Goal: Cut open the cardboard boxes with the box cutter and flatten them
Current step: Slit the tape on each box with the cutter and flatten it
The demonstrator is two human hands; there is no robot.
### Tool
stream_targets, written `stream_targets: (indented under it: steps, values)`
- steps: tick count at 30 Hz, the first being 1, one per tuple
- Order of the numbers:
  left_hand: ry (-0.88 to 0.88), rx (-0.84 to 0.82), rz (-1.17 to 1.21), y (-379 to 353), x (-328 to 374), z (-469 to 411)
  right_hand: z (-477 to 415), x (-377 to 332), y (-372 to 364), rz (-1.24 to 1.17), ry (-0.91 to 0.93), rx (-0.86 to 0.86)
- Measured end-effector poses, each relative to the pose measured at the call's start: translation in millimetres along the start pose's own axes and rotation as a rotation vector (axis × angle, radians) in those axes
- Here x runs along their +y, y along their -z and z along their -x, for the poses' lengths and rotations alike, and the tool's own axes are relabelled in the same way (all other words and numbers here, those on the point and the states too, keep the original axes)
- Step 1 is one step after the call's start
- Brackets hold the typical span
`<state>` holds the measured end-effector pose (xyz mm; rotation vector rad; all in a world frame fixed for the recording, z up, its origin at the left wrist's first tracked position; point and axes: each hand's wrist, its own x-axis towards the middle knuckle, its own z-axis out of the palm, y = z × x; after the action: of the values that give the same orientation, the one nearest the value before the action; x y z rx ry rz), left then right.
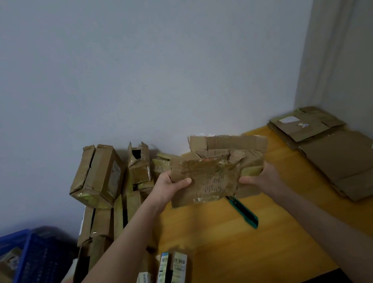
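Note:
I hold a torn, taped cardboard box (210, 175) up above the wooden table (228, 248), its flaps spread open at the top. My left hand (169, 186) grips its left edge, thumb across the front. My right hand (263, 178) grips its right edge. The teal box cutter (244, 212) lies on the table just below the box, partly hidden by it. A heap of unopened taped boxes (106, 180) is piled at the table's left end against the wall. Flattened boxes (335, 147) lie stacked at the far right.
A blue plastic crate (20, 265) with boxes in it stands at the lower left. Narrow boxes with barcode labels (171, 280) stand at the table's near edge. A wall closes the back and right sides.

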<state>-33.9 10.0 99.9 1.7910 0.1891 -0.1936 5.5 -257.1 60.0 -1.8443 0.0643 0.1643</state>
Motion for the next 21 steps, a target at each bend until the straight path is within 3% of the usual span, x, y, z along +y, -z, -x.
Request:
stream_targets:
  steps: [5,7,10,14,18,19,21]
  values:
    - [0.105,-0.272,0.027,19.0,13.4,-3.0,-1.1,2.1,16.2,0.134,0.067,0.0]
    - [0.152,-0.278,-0.038,21.8,21.0,-4.6,-2.4,2.1,17.3,0.186,0.088,-0.002]
    - [0.113,-0.193,-0.439,10.8,29.5,-12.3,-1.6,-2.4,11.4,0.313,0.198,-0.027]
    - [-0.015,0.07,-0.978,-11.6,24.2,-23.9,-6.1,-1.5,5.3,0.352,0.208,-0.053]
    - [-0.149,0.204,-0.96,-17.5,23.6,-22.4,-12.0,10.1,8.1,0.531,0.168,0.093]
    - [-0.163,0.246,-0.962,-18.5,24.8,-22.0,-12.5,12.4,8.9,0.477,0.079,0.121]
    - [-0.181,0.301,-1.005,-21.7,25.2,-22.3,-9.1,9.2,9.0,0.007,-0.202,0.063]
